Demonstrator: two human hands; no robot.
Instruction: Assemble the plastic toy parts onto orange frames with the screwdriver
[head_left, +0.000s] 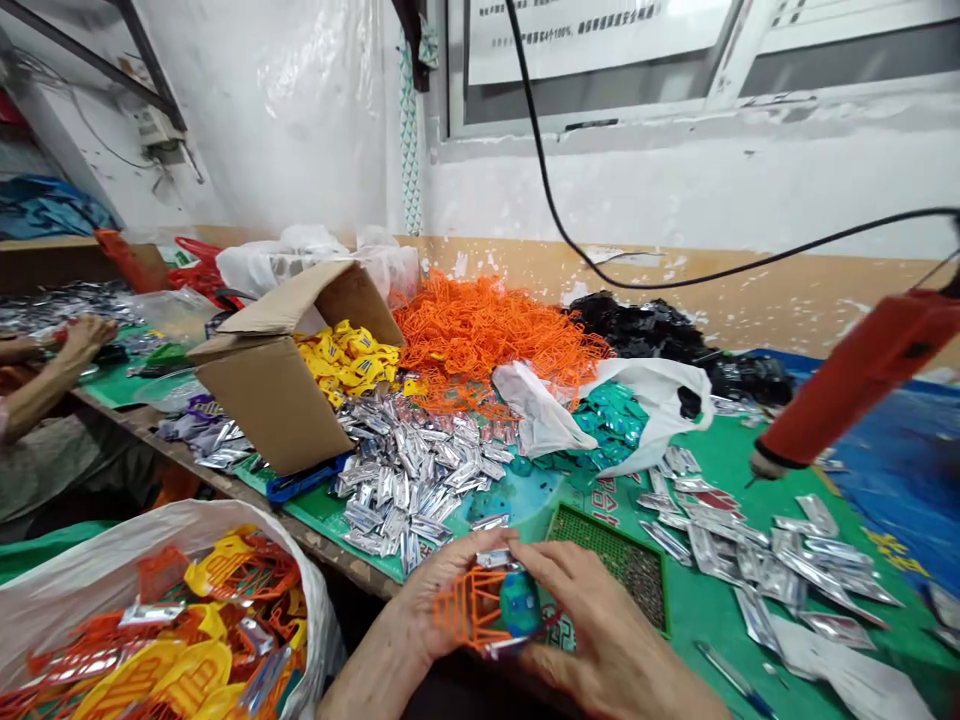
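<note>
My left hand (409, 618) is closed around an orange plastic lattice piece (471, 607) near the table's front edge. My right hand (600, 630) grips the other end, where a teal plastic part (519, 603) sits against the lattice. A strip of silver shows at its top edge under my fingers. The fingers partly cover the assembly, so how the parts join cannot be seen. Just beyond my right hand lies a green mesh tray (606, 525) of small dark bits. Silver strips (409, 470) are heaped beyond my left hand.
An orange lattice pile (487, 330), a cardboard box (270, 400) of yellow parts and a white bag (540, 410) with teal pieces stand behind. A red electric screwdriver (855, 385) hangs right. A white sack (319, 610) stands lower left. A co-worker's hand (88, 340) shows far left.
</note>
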